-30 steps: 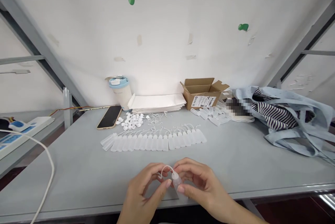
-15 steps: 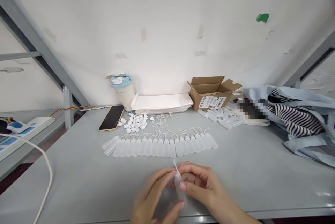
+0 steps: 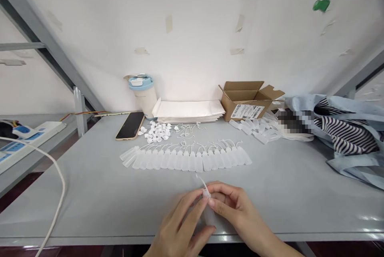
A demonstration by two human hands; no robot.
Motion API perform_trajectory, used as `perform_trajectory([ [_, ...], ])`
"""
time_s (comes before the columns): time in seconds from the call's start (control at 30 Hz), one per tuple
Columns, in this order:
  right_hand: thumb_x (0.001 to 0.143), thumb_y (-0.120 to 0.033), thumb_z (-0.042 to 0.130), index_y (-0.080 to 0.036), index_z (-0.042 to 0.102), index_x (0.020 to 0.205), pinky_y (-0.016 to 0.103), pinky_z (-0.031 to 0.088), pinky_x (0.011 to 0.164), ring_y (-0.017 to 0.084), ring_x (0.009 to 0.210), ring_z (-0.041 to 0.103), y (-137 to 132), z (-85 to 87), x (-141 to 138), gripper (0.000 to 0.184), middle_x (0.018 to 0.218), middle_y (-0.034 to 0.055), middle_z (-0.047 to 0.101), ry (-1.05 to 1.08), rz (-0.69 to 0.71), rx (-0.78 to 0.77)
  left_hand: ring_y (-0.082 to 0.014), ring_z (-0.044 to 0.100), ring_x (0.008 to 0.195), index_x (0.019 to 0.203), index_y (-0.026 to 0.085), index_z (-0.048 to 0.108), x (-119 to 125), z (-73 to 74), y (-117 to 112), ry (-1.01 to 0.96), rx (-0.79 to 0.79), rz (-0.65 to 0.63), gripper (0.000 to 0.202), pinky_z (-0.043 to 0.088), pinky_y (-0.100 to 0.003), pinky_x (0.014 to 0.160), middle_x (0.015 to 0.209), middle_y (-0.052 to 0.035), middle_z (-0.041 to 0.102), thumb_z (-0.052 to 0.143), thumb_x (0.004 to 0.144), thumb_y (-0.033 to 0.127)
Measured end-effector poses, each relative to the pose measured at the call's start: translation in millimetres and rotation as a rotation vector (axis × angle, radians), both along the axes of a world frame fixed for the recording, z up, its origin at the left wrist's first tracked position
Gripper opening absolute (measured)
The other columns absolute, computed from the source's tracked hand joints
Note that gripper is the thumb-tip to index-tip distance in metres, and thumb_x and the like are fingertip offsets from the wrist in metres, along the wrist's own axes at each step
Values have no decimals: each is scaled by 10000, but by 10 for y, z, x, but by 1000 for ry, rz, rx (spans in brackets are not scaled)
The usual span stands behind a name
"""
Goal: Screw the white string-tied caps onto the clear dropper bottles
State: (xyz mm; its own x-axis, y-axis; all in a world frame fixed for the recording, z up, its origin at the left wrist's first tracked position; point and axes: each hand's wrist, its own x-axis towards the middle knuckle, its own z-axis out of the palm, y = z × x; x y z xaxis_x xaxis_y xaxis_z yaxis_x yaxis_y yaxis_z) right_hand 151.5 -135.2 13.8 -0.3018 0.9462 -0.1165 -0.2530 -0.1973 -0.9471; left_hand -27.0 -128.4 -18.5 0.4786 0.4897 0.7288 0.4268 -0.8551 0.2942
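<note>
Both my hands meet near the front edge of the grey table (image 3: 90,193) around one small clear plastic squeeze bottle (image 3: 209,213). My right hand (image 3: 231,207) pinches the bottle at its neck, with the thin white cap strap (image 3: 201,181) sticking up above the fingers. My left hand (image 3: 183,225) closes on the bottle's lower body from the left. Just beyond my hands lies a row of several matching bottles (image 3: 189,159) side by side, and behind that a heap of small white caps (image 3: 156,132).
A phone (image 3: 130,125) lies face up at the back left beside a blue-lidded cup (image 3: 143,95). White bags (image 3: 189,111), an open cardboard box (image 3: 247,99), more loose bottles (image 3: 255,129) and striped and blue cloth (image 3: 345,133) fill the back right. A white cable (image 3: 57,197) hangs at the left.
The strap that looped over between my fingers now sticks up straight. My left hand slid down onto the bottle's body. The view shifted right.
</note>
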Motion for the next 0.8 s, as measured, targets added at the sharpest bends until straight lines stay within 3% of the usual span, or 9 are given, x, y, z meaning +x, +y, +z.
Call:
perform_trajectory([
  [0.27, 814, -363, 685, -218, 637, 1048, 272, 488, 770, 163, 846, 638, -57, 44, -44, 279, 875, 30, 690, 33, 76, 48, -246, 631, 977, 1249, 148, 514, 11, -33, -17, -119, -36, 26, 438, 584, -322, 730, 1106, -168, 638, 645, 832, 138],
  [0.4, 800, -323, 690, -196, 632, 975, 290, 497, 780, 153, 781, 628, -65, 20, -84, 224, 812, 15, 657, -85, -18, 108, -274, 598, 1045, 1205, 120, 531, 22, -27, -23, -75, -12, 65, 400, 575, -364, 778, 1168, -193, 612, 654, 824, 125],
  [0.6, 681, -198, 730, -168, 602, 855, 238, 466, 600, 121, 614, 558, -38, -76, -114, 218, 641, -33, 586, -215, -103, 13, -286, 565, 1134, 1211, 85, 513, 65, -88, -45, 12, 80, 134, 381, 560, -387, 862, 1185, -196, 619, 622, 850, 134],
  [0.8, 694, -126, 613, -173, 579, 856, 244, 456, 594, 129, 642, 539, -52, -91, -150, 172, 699, -21, 573, -417, -141, 122, -302, 567, 1107, 1177, 52, 547, 90, -134, -88, 86, 152, 176, 334, 561, -390, 844, 1149, -204, 620, 588, 847, 89],
])
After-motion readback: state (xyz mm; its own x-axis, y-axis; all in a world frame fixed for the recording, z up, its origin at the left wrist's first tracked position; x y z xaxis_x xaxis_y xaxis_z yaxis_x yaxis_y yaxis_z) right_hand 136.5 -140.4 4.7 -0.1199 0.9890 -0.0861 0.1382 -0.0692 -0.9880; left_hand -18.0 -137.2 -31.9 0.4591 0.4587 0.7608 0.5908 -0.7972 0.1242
